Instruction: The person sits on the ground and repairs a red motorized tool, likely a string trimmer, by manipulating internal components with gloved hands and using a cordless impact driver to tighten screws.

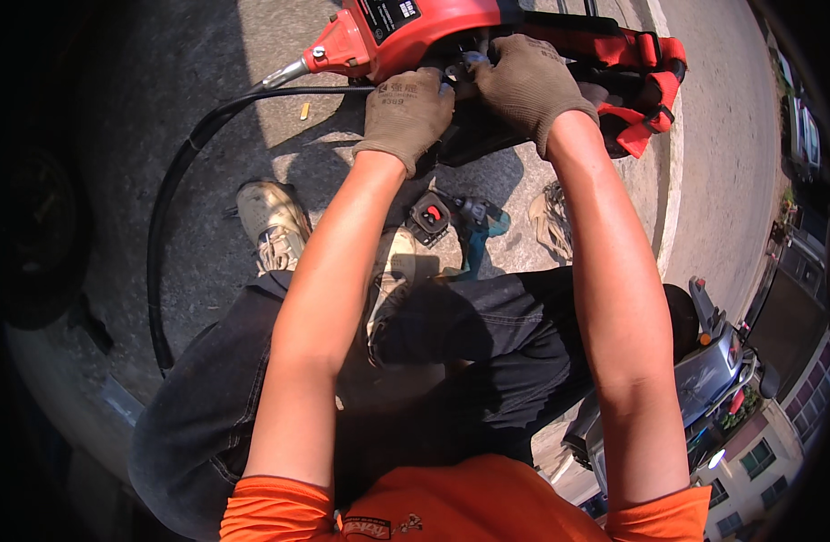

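A red-housed machine [437,36] with black straps and red webbing [654,113] lies at the top of the view, probably a backpack-type engine unit. From its left end juts a red cone with a metal tip [286,74]. My left hand [404,116], in a brown knit glove, is at the machine's lower side, with its fingers curled near small metal parts [455,72]. Just to the right, my right hand [534,83], gloved alike, is also closed against the same area. My fingertips are partly hidden, so what they pinch cannot be made out.
A black hose [166,208] loops down on the left. Between my feet and the machine lie a teal cordless power tool [476,221] with its battery end, and a crumpled pale cloth-like thing [550,224]. A scooter [708,379] stands at right; a dark tyre [35,235] is at left.
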The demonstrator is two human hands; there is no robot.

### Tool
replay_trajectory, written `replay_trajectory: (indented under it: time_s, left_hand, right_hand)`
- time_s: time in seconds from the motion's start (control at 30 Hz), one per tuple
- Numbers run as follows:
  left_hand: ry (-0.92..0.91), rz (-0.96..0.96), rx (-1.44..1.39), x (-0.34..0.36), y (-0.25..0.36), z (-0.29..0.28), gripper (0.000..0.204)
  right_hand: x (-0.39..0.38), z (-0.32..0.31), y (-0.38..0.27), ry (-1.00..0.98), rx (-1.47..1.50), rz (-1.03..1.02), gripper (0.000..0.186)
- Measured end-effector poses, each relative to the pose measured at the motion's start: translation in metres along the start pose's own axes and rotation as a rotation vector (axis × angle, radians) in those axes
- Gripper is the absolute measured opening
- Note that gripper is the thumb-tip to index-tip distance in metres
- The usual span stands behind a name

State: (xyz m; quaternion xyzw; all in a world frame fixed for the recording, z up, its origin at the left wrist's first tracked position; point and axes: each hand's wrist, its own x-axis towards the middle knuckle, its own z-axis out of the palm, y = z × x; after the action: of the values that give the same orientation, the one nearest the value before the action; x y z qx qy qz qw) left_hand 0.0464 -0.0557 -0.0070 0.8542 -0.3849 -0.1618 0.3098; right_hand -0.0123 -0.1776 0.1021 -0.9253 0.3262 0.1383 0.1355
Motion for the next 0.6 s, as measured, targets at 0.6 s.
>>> replay_trajectory:
  time_s: [0.6]
  left_hand:
    - [0.030, -0.027, 0.014, -0.001, -0.001, 0.002, 0.034]
  right_hand:
    - [-0.001, 0.004, 0.000, 0.052, -0.015, -0.012, 0.041]
